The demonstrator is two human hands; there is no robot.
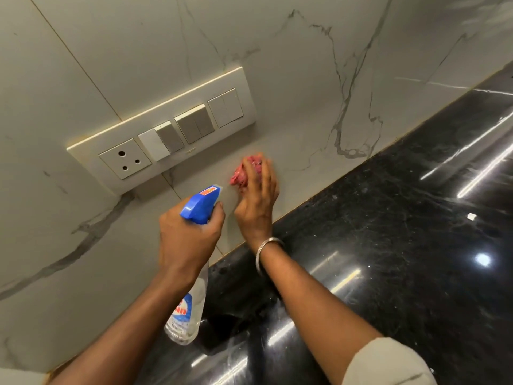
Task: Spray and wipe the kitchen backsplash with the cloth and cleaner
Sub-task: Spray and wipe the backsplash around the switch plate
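Note:
My left hand (186, 240) grips the neck of a clear spray bottle (188, 309) with a blue trigger head, its nozzle pointing at the white marble backsplash (291, 87). A finger lies by the trigger. My right hand (256, 198) presses a bunched red cloth (244, 173) against the backsplash, just below the switch plate and a little above the counter edge. The fingers spread over the cloth and hide most of it. A metal bangle circles my right wrist.
A cream switch plate (163, 132) with a socket and several switches is mounted on the wall left of the cloth. A glossy black stone counter (402, 232) runs along the foot of the wall to the right, with a small white scrap (471, 216) on it.

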